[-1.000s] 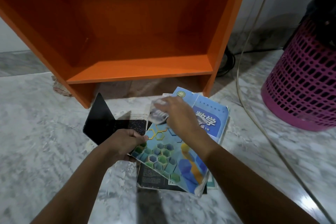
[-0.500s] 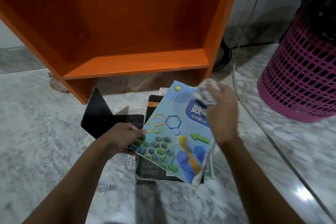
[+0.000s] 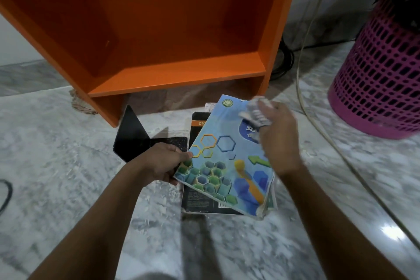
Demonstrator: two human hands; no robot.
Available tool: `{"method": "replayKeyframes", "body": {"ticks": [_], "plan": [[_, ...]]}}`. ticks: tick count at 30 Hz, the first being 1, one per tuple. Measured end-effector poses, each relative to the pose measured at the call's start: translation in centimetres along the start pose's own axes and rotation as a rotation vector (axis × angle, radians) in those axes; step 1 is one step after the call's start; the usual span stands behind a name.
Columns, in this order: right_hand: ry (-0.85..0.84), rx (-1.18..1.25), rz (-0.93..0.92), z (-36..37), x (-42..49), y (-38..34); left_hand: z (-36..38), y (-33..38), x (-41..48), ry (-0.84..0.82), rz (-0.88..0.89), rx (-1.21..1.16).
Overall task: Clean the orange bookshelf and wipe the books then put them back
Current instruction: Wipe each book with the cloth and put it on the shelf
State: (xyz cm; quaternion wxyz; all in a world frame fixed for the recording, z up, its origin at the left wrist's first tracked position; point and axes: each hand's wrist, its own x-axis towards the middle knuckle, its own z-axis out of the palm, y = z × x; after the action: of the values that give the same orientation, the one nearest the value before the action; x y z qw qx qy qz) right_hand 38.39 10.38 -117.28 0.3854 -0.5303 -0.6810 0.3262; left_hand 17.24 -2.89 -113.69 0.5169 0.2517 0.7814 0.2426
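Wiping step: right hand (image 3: 278,141) grips a crumpled grey cloth (image 3: 256,111) on the blue hexagon-printed paperback book (image 3: 227,166), left hand (image 3: 162,162) pinching its edge, before the orange wooden bookshelf (image 3: 177,75); next, probably, shelving it upright.

Orange bookshelf (image 3: 181,75): open-front compartment facing the camera, stands at the back. Blue textbook (image 3: 227,166): hexagon pattern + green arrow on cover, worn corners, tilted, top of a stack just in front of the shelf; left hand (image 3: 163,161) grips its left edge. Black book (image 3: 197,200) w/ orange band lies flat under it. Grey-white cloth (image 3: 256,113): crumpled, on the textbook's top-right corner, held by right hand (image 3: 279,138).
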Motion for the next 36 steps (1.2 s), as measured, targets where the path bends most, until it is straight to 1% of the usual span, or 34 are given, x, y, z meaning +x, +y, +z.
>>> {"method": "replayKeyframes", "body": {"ticks": [2,3,4,6,7,8,9,10,12,13,14,15,16,17,20,21,22,23,24,25,27,30,33,34,36], "plan": [[-0.245,0.060,-0.230,1.9,-5.2,-2.9,-0.2,0.3,-0.1,-0.051,-0.005,-0.004],[-0.306,0.034,-0.356,3.3,-8.2,-3.2,-0.3,0.3,-0.2,-0.070,-0.001,-0.003],[-0.347,-0.105,-0.425,4.3,-11.0,-3.7,-0.4,0.3,-0.2,-0.082,0.001,0.003],[-0.416,-0.250,-0.543,5.2,-13.1,-2.9,-0.4,-0.2,-0.2,-0.098,-0.013,0.004],[-0.428,-0.238,-0.515,4.9,-12.7,-2.0,-0.4,-0.4,-0.3,-0.108,-0.018,0.003],[-0.449,-0.204,-0.445,4.2,-11.8,-1.4,-0.3,-0.6,-0.3,-0.114,-0.018,0.003],[-0.401,-0.166,-0.377,3.4,-10.6,-0.8,-0.3,-0.7,-0.4,-0.121,-0.017,0.003],[-0.370,-0.158,-0.247,2.5,-9.3,-0.3,-0.3,-0.8,-0.5,-0.125,-0.015,0.003],[-0.266,-0.178,-0.062,0.3,-6.1,0.8,-0.2,-0.7,-0.7,-0.126,-0.005,0.006],[-0.174,-0.183,0.004,-0.5,-4.7,1.4,-0.2,-0.8,-0.7,-0.121,-0.002,0.006],[-0.096,-0.205,0.043,-1.2,-3.9,1.4,-0.1,-0.8,-0.8,-0.116,0.003,0.008],[-0.054,-0.251,0.041,-1.4,-3.5,1.0,0.0,-0.8,-0.8,-0.113,0.010,0.012],[-0.064,-0.288,-0.007,-1.3,-3.6,0.2,0.0,-0.8,-0.8,-0.108,0.015,0.014],[-0.117,-0.289,-0.104,-0.6,-4.1,-0.5,0.0,-0.9,-0.7,-0.102,0.019,0.013],[-0.391,-0.286,-0.440,2.9,-6.0,-3.1,0.1,-1.3,-0.6,-0.088,0.024,-0.002],[-0.438,-0.356,-0.564,4.1,-6.0,-3.5,0.3,-1.3,-0.5,-0.084,0.026,-0.001],[-0.457,-0.425,-0.641,5.0,-5.5,-3.9,0.2,-1.4,-0.5,-0.076,0.028,0.000],[-0.431,-0.463,-0.648,5.5,-4.2,-3.6,0.3,-1.4,-0.5,-0.076,0.033,-0.004],[-0.396,-0.482,-0.576,5.5,-2.6,-3.1,0.4,-1.5,-0.5,-0.075,0.036,-0.010],[-0.346,-0.478,-0.463,5.3,-0.5,-2.1,0.4,-1.6,-0.4,-0.073,0.039,-0.019],[-0.194,-0.463,-0.194,3.7,3.3,0.0,0.4,-1.9,-0.2,-0.065,0.043,-0.030],[0.019,-0.258,0.183,-0.2,6.0,2.6,0.4,-2.0,0.0,-0.052,0.045,-0.035],[0.160,-0.068,0.391,-2.3,4.8,4.1,0.4,-1.6,-0.1,-0.027,0.047,-0.025],[0.177,-0.032,0.434,-2.4,4.3,4.4,0.5,-1.5,-0.2,-0.017,0.046,-0.035],[0.130,0.049,0.482,-1.8,3.0,4.7,0.9,-1.0,-0.4,0.005,0.042,-0.073]]}}
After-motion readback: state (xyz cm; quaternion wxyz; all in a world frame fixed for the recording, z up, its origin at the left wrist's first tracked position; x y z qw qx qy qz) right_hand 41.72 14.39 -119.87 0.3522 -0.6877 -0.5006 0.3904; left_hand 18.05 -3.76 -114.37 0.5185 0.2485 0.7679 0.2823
